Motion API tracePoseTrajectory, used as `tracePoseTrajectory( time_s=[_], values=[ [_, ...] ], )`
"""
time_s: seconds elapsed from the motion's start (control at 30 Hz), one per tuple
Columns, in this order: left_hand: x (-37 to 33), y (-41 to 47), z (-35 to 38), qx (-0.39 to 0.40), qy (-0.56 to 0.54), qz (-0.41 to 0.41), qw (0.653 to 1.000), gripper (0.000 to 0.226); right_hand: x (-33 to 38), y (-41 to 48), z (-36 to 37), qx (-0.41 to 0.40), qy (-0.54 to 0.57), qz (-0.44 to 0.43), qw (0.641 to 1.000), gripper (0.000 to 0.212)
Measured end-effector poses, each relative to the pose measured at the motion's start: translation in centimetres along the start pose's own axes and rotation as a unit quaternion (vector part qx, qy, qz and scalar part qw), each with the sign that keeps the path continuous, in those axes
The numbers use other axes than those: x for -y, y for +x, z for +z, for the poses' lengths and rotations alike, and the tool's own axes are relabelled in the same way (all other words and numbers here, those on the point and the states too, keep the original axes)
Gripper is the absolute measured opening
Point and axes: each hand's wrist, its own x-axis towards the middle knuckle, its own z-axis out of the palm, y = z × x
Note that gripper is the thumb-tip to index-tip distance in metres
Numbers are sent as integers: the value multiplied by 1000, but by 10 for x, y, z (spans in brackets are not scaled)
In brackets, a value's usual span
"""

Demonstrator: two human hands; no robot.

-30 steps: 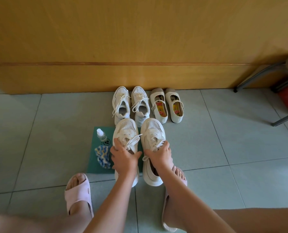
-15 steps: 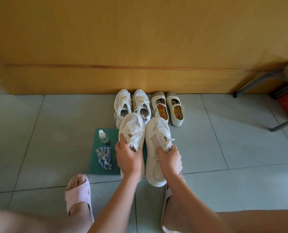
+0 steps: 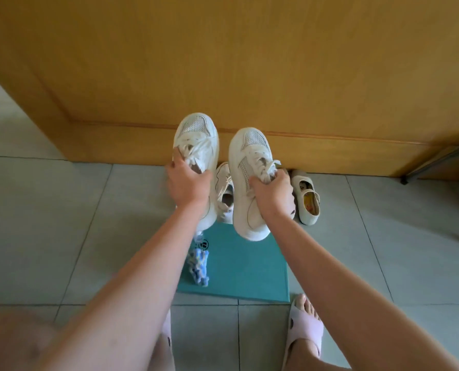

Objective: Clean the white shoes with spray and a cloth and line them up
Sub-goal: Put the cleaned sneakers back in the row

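Underfoot, grey floor tiles (image 3: 62, 223) meet a wooden door (image 3: 223, 62).

teal mat (image 3: 244, 269), pink slipper (image 3: 304, 333), wooden panel (image 3: 249, 62)

1. L hand (image 3: 189, 183): arm stretched fwd, fingers curled round the collar of the left sneaker (image 3: 197, 140), held aloft.
2. R hand (image 3: 272, 195): arm out alongside, gripping the right sneaker (image 3: 247, 156) by its laces, also aloft.
3. Both forearms bare, approx. parallel.

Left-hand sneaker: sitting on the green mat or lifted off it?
Lifted. The left hand grips the sneaker by its laces, in the air above the green mat.
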Motion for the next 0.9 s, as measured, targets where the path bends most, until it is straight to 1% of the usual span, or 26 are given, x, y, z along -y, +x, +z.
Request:
tracePoseTrajectory(
  time_s=[0.13,0.33,0.5,0.57,0.67,0.77,0.9],
  values=[
    [7,58,-25,0,38,-25,999,73,39,15,42,40,1,-11,999,30],
    [34,116,-30,6,39,-23,999,74,61,38,110,48,-22,-1,999,32],
    [70,134,-7,2,57,-25,998,78,55,49,162,58,-30,19,998,32],
    [86,142,4,13,50,-42,998,79,47,56,184,50,-37,20,998,31],
    [107,156,18,17,41,-75,996,80,36,67,211,61,-46,36,996,31],
    [123,168,29,14,58,-83,995,82,25,77,228,54,-53,39,996,34],
    [142,177,45,11,73,-84,994,85,11,83,244,57,-63,36,996,30]
  ],
)
